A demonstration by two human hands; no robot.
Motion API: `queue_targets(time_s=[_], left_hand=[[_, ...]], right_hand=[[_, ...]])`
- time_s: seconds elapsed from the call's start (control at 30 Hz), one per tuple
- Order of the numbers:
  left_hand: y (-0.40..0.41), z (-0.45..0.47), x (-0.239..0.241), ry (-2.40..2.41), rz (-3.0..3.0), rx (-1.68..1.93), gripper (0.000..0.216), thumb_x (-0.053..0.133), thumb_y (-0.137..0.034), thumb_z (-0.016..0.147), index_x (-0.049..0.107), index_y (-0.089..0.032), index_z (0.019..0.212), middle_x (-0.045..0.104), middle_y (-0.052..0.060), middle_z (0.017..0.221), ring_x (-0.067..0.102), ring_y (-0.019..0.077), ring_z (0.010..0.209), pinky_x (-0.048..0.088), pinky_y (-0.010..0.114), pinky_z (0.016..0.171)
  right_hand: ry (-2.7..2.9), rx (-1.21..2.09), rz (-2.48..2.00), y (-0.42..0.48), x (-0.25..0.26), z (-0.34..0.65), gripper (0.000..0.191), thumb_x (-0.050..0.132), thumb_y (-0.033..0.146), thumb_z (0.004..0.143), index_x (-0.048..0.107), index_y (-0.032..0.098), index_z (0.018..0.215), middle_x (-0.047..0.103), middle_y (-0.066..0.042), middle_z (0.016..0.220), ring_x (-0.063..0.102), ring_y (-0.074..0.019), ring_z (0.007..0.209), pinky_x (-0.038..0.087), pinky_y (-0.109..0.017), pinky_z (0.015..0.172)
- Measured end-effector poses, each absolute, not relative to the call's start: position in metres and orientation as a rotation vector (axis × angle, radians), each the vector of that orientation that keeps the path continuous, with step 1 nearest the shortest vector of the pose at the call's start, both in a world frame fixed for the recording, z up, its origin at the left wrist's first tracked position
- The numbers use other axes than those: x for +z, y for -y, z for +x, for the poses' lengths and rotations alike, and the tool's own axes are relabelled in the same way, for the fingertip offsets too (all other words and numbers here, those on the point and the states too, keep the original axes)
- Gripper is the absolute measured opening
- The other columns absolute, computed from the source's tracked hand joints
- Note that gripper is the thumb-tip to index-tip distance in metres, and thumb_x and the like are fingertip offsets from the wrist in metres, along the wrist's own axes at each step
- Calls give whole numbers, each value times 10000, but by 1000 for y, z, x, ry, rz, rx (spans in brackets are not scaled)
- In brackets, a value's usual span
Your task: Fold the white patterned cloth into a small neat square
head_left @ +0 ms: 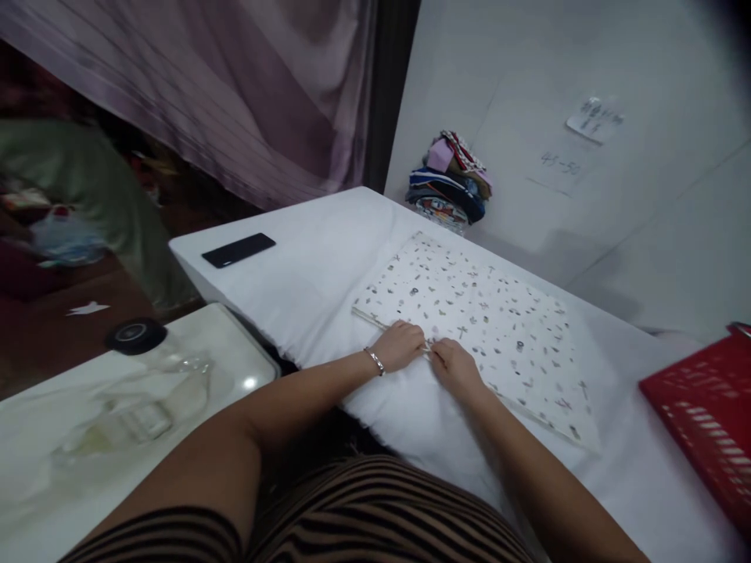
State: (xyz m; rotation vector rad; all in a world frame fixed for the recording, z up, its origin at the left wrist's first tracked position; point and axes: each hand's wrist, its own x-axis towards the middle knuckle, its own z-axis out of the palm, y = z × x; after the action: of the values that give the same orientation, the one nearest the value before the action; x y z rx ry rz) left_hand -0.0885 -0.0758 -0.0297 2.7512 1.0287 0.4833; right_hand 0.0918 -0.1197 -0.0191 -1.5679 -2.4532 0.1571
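Note:
On the white-covered table [317, 274] lies a flat rectangle of folded white cloth [486, 313], printed with small scattered dark motifs. Both my hands meet at the middle of its near edge. My left hand [404, 344], with a silver bracelet at the wrist, is closed on that edge. Close beside it, my right hand [454, 363] pinches the same edge between thumb and fingers. The fingertips of both hands are partly hidden, and a small bit of edge shows between them.
A black phone [239, 250] lies at the table's far left. Folded clothes [449, 184] are stacked by the wall, and a red plastic basket [704, 414] stands at right. At left, a white surface [35, 438] holds a clear plastic bag [134, 422] and a round black object [136, 335].

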Motion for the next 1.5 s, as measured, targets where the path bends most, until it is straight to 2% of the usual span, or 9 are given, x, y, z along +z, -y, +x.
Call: queue_targets(time_s=[0.1, 0.23, 0.4, 0.6, 0.7, 0.9, 1.3, 1.4, 1.5], left_hand=[[75, -94, -29, -1047, 2749, 499, 114, 550, -286, 857, 577, -179, 884, 609, 33, 976, 539, 165, 944, 356, 321, 862], [74, -100, -27, -1117, 2784, 441, 106, 516, -250, 874, 588, -177, 846, 617, 38, 972, 537, 169, 949, 355, 323, 849], [75, -103, -27, -1113, 2848, 410, 140, 480, -258, 893, 588, -172, 874, 621, 45, 962, 540, 175, 942, 362, 326, 825], [70, -129, -25, -1143, 2915, 410, 144, 443, -192, 888, 578, -170, 843, 620, 61, 952, 546, 179, 941, 376, 332, 825], [61, -157, -21, -1271, 2804, 460, 135, 460, -201, 873, 584, -178, 825, 625, 54, 967, 548, 176, 955, 393, 324, 838], [44, -211, -9, -2023, 2204, 543, 210, 441, -302, 871, 622, -194, 866, 624, 61, 948, 557, 205, 924, 437, 311, 735], [33, -200, 1, -2008, 1977, 246, 429, 333, -415, 881, 673, -171, 788, 670, 96, 904, 617, 211, 828, 454, 299, 679], [33, -201, 1, -1983, 1935, 274, 422, 341, -470, 880, 655, -190, 922, 682, 67, 906, 622, 197, 831, 457, 289, 694], [36, -203, -3, -1917, 1917, 375, 421, 498, -470, 815, 567, -216, 1144, 670, 36, 995, 611, 185, 876, 464, 287, 747]], right_hand=[[2440, 162, -1540, 120, -22, 94, 215, 403, 236, 925, 601, 184, 862, 589, -50, 870, 523, -171, 869, 401, -258, 765], [2475, 83, -1525, 118, -24, 92, 208, 407, 243, 920, 605, 189, 889, 592, -57, 871, 524, -183, 861, 408, -274, 757], [2552, -45, -1509, 116, -28, 82, 230, 428, 257, 922, 602, 188, 1056, 598, -77, 940, 521, -208, 889, 413, -296, 749], [2574, -98, -1455, 115, -34, 80, 265, 393, 242, 938, 618, 196, 1071, 601, -82, 945, 521, -199, 879, 412, -296, 764], [2573, -107, -1452, 116, -35, 81, 271, 390, 249, 941, 625, 199, 1067, 604, -82, 954, 522, -199, 877, 412, -295, 758], [2545, -122, -1487, 118, -33, 78, 300, 370, 265, 949, 629, 218, 1091, 601, -82, 949, 527, -203, 876, 411, -295, 728], [2587, -62, -1596, 113, -23, 71, 288, 384, 289, 943, 602, 231, 1122, 593, -77, 945, 539, -195, 884, 411, -273, 687], [2601, -72, -1592, 109, -23, 67, 283, 385, 280, 944, 606, 212, 1108, 595, -84, 951, 538, -201, 892, 410, -281, 707], [2610, -84, -1570, 104, -23, 61, 275, 379, 264, 945, 612, 202, 1078, 596, -87, 952, 534, -201, 895, 407, -284, 724]])
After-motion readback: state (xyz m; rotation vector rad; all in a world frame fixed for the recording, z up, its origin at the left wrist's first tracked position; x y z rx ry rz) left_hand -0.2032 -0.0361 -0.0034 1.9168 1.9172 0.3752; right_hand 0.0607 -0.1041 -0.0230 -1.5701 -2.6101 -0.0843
